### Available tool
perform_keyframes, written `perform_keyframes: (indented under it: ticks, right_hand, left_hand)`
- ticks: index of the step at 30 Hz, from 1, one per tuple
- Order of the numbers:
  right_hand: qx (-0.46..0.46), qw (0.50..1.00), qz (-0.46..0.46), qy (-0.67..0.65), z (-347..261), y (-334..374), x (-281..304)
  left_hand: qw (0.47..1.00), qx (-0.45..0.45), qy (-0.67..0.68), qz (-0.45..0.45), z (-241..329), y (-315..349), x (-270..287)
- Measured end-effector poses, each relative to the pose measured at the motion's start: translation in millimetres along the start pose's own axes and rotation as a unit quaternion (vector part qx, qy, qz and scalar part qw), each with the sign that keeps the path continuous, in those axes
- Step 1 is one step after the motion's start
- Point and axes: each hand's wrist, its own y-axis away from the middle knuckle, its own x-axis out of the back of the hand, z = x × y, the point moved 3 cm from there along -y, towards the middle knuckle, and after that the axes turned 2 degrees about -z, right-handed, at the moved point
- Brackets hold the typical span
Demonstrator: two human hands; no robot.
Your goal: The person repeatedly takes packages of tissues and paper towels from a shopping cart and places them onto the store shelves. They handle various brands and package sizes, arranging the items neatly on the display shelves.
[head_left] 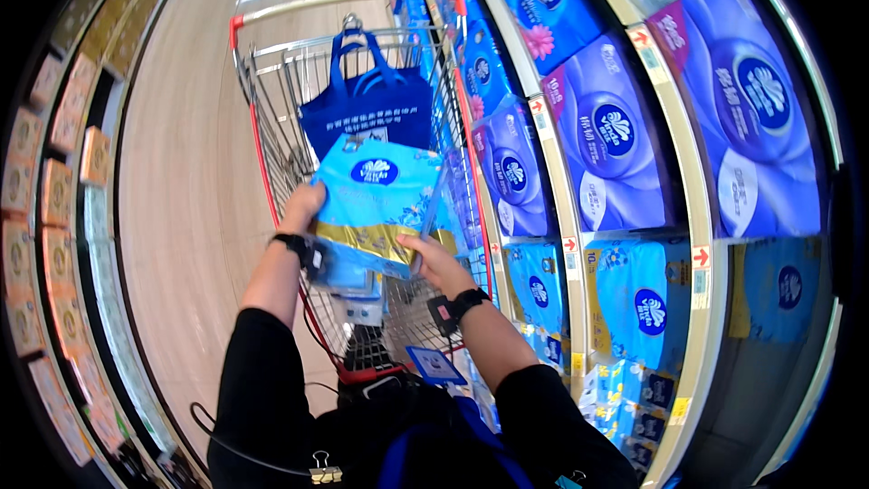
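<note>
Together, left hand (304,207) and right hand (436,264) clasp light-blue pack (376,206); dark-blue oval label (374,170), white-lettered.

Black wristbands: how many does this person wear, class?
2: one black wristband behind the left hand, another behind the right hand; both hold a light-blue, gold-edged rectangular pack.

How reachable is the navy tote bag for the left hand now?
Probably no, not without letting go: the left hand holds the light-blue package, which hides the lower part of the tote bag; its top looks uncovered.
</note>
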Motion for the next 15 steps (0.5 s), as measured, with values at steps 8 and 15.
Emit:
perform_keyframes:
  ticks: [8, 15]
  right_hand:
    - [0.143, 0.975, 0.025, 0.169, -76, 116, -34]
    - [0.280, 0.790, 0.165, 0.520, -115, 268, -50]
  left_hand:
    - [0.980, -0.062, 0.189, -0.021, 38, 81, -8]
    - [0.921, -0.118, 0.367, -0.050, 115, 205, -17]
